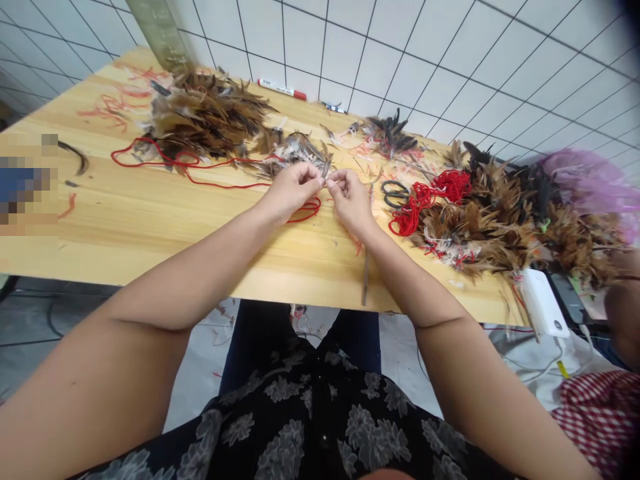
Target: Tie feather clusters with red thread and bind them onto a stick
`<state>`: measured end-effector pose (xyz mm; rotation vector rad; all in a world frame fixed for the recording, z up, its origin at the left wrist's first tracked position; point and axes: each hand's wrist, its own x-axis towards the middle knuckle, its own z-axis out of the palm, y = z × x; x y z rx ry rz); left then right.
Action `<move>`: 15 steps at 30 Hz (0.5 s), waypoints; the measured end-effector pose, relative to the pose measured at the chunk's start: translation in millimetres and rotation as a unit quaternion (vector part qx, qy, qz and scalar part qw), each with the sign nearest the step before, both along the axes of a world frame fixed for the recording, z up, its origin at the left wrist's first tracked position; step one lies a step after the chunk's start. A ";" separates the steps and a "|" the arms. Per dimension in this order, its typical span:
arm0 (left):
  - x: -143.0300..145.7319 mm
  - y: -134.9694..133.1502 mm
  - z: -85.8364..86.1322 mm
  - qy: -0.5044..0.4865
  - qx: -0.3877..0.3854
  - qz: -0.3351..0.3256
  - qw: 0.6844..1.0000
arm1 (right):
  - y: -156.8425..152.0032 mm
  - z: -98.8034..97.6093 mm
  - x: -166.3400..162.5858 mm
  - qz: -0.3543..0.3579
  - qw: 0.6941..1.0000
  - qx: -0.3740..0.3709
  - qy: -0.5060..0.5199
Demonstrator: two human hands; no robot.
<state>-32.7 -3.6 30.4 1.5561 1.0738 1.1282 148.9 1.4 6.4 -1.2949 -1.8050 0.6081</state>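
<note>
My left hand [295, 190] is closed in a pinch on a small brownish feather [326, 164] that sticks up between the two hands. Right beside it, my right hand [351, 200] pinches with thumb and forefinger close to the feather's lower end; what lies between those fingertips is too small to make out. Red cord [227, 185] runs across the table to the left hand, and a loop of it lies under that wrist. Just beyond the hands is a pile of greyish feathers [299, 147]. Black-handled scissors [395, 193] lie right of my right hand.
Brown feather bundles [205, 117] stand at the back left, and more feather bundles [493, 233] fill the right side. Tangled red cord [453, 185] lies by the scissors. A marker [281, 89] rests along the tiled wall [345, 40]. A white power bank [544, 303] sits at the right edge near another person's arm [623, 307].
</note>
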 end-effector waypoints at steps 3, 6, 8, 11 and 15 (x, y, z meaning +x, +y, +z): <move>-2.4 -0.4 -4.6 0.032 -0.001 0.002 1.000 | 6.3 -15.0 -0.4 -0.023 1.000 -0.004 0.011; -1.6 -5.2 -4.7 0.025 -0.021 -0.021 0.999 | 8.5 -24.0 2.4 -0.014 1.000 -0.002 0.023; -0.6 -8.7 -3.1 0.022 -0.033 -0.036 0.999 | 8.5 -26.8 4.7 0.000 0.999 -0.001 0.041; -0.8 -10.7 -2.6 0.033 -0.036 -0.049 0.998 | 7.6 -29.4 5.3 0.030 0.996 -0.002 0.079; -2.9 -8.0 -8.2 0.040 -0.027 -0.041 0.998 | 6.3 -30.5 2.0 0.063 0.988 -0.017 0.141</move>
